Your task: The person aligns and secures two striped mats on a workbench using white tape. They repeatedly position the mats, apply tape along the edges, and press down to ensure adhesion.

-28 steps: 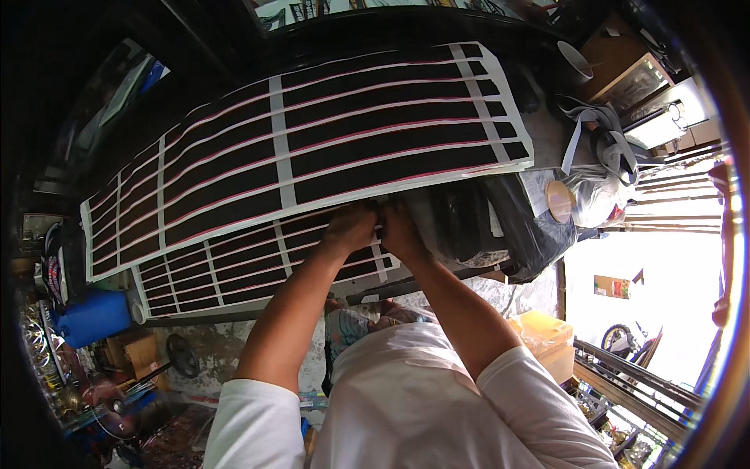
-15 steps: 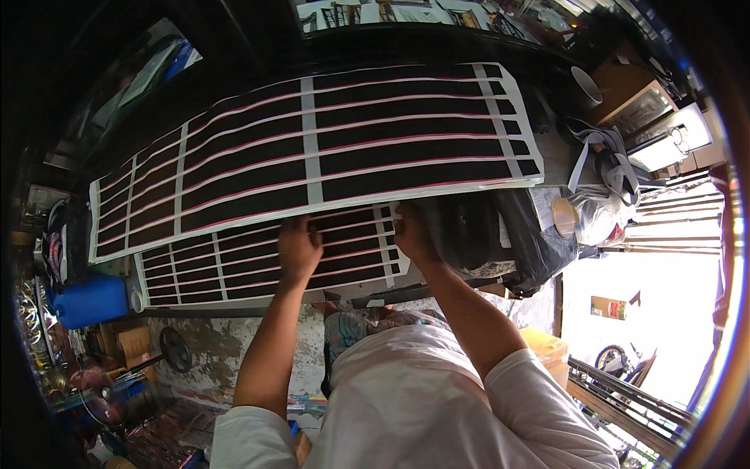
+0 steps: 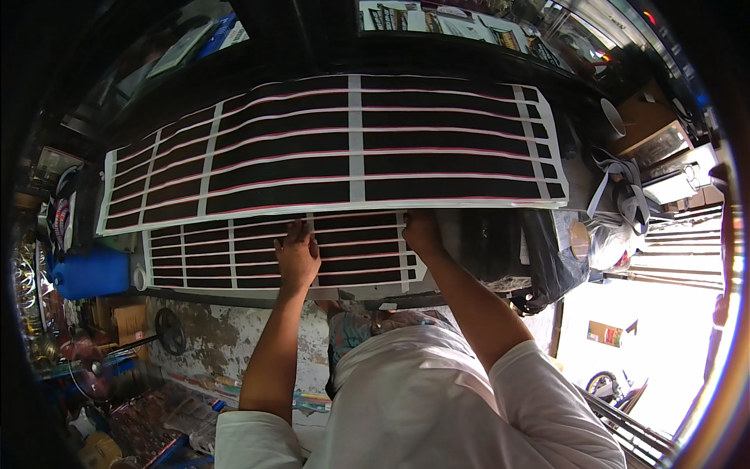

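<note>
A long black sheet with white and red stripes lies on the near part of the bench. My left hand rests on it near its middle, fingers apart and pointing away from me. At the sheet's right end, my right hand has its fingers bent and closed at the edge. Part of that hand is hidden under the overhang above. Beyond both hands, a larger stack of similar striped sheets extends across the bench and covers the far side of the near sheet.
Black plastic-wrapped bundles sit right of the near sheet, with grey straps behind them. A blue container stands at the left end. A cup and cardboard box are at the far right.
The whole view has shifted, so the bench things appear further right. My left hand lies further left on the near sheet, its fingers more spread. My right hand stays at the right end.
</note>
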### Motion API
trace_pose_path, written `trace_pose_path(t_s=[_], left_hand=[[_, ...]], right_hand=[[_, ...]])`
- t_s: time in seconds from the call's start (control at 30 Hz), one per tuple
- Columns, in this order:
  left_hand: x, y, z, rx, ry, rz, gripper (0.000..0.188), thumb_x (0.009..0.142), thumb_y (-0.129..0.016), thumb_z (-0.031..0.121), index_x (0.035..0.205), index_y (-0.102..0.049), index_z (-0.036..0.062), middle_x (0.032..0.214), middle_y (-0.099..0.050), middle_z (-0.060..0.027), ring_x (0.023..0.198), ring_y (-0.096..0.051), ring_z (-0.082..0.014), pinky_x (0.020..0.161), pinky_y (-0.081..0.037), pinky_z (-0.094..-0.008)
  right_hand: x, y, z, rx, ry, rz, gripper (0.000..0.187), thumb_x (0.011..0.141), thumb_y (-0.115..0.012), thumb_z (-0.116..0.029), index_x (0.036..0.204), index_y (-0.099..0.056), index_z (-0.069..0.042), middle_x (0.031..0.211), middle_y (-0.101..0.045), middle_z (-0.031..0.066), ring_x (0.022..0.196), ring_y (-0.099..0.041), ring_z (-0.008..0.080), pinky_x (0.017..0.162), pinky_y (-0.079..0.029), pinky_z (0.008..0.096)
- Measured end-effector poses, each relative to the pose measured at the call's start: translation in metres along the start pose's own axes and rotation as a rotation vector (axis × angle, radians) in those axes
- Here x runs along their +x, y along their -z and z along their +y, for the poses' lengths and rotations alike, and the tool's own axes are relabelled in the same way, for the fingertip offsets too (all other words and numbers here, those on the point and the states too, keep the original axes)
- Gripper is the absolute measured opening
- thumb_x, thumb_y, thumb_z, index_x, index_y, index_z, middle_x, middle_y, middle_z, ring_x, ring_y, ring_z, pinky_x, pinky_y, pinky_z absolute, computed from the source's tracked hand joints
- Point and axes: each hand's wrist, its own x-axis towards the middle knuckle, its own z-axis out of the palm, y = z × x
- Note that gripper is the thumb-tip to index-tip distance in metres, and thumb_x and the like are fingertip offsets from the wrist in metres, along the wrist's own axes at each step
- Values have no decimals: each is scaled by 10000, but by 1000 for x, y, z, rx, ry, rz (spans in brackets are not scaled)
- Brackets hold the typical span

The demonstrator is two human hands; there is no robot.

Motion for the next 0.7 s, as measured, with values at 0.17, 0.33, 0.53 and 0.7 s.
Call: trace_pose_path(t_s=[0.17, 0.33, 0.53, 0.7], left_hand=[[-3, 5, 11, 56, 16, -64, 434, 1028, -612, 199, 1442, -631, 68, 1603, -548, -165, 1521, -489, -344, 1164, -332, -802], [-10, 7, 9, 82, 42, -95, 457, 1070, -555, 204, 1510, -596, 90, 1640, -510, -157, 1549, -458, -324, 1191, -267, -822], [-8, 7, 9, 59, 58, -137, 486, 1077, -545, 223, 1546, -574, 100, 1667, -478, -155, 1567, -432, -318, 1224, -208, -812], [-8, 5, 13, 108, 22, -131, 522, 1085, -539, 239, 1576, -524, 64, 1678, -457, -171, 1582, -406, -320, 1242, -218, -778]], right_hand=[[2, -12, 13, -38, -121, -2, 177, 775, -752, -89, 926, -766, 1, 1001, -746, 235, 1032, -698, 451, 953, -562, 519], [10, -8, 7, -157, -144, -44, 254, 795, -769, -70, 1044, -762, -20, 1082, -749, 240, 1032, -718, 437, 977, -568, 504], [-4, -3, 20, -167, -20, -55, 191, 863, -732, -104, 1028, -782, -20, 1045, -762, 217, 1042, -712, 444, 990, -552, 521], [-17, 8, 19, 24, 15, -10, 330, 852, -707, 34, 1166, -744, -61, 1069, -748, 215, 1078, -686, 443, 978, -562, 512]])
